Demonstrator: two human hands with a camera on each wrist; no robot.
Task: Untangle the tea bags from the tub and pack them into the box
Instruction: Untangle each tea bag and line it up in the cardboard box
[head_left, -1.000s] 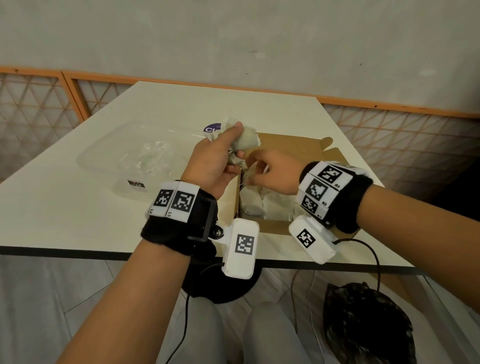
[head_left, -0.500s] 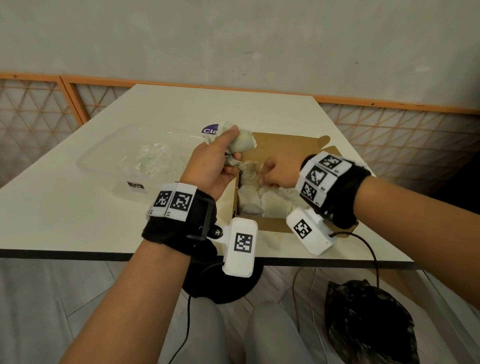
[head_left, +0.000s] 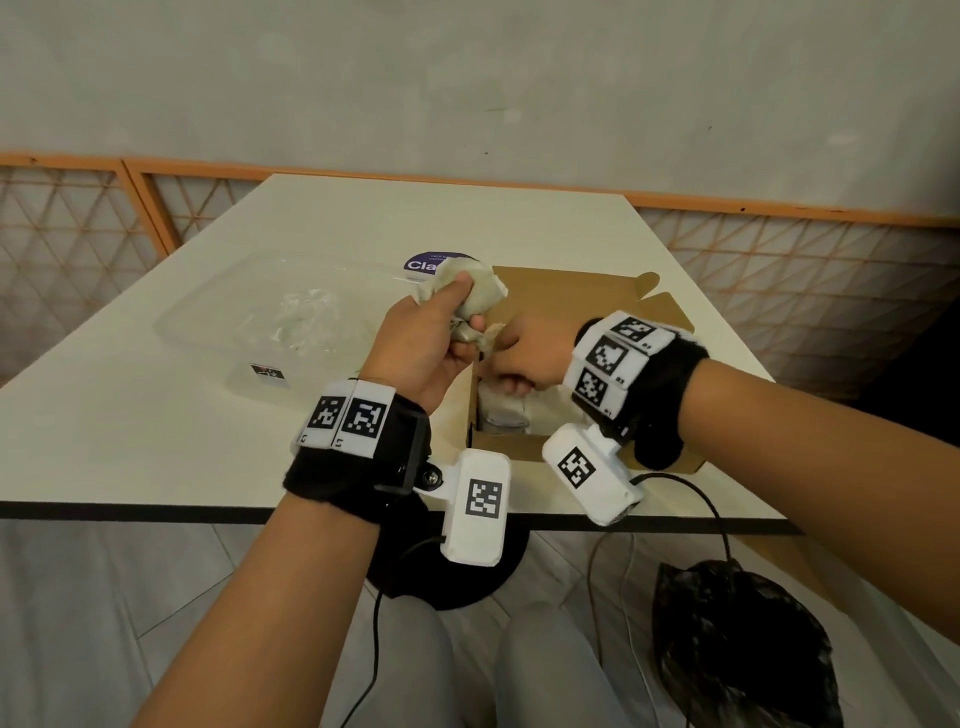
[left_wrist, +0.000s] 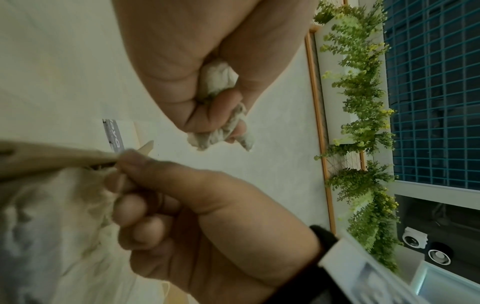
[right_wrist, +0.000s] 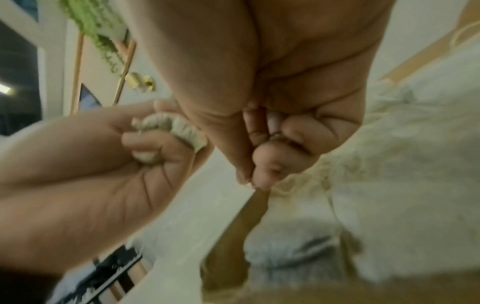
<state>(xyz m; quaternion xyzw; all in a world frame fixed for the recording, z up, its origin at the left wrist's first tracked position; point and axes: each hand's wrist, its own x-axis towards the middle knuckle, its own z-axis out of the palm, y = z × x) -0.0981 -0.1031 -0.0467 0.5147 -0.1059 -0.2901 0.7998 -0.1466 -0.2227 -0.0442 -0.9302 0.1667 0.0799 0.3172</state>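
Observation:
My left hand (head_left: 447, 332) grips a crumpled clump of pale tea bags (head_left: 475, 291) above the left wall of the open brown cardboard box (head_left: 582, 301). The left wrist view shows the clump (left_wrist: 221, 82) squeezed in the fist, with one end hanging below the fingers. My right hand (head_left: 511, 361) is just right of it, fingers curled over the box's left wall. In the right wrist view its thumb and forefinger (right_wrist: 250, 179) pinch the top of a tea bag (right_wrist: 293, 181) inside. More tea bags (head_left: 501, 410) lie packed in the box. The clear plastic tub (head_left: 249, 317) stands to the left.
A purple round sticker (head_left: 423, 262) lies on the white table (head_left: 130, 431) behind the clump. The table's front edge runs just below both wrists. A black bag (head_left: 737, 649) and a black round base (head_left: 447, 571) sit on the floor beneath.
My right hand dropped into the box, then rose back to the box's left wall close to my left hand. The left hand has kept the clump almost still.

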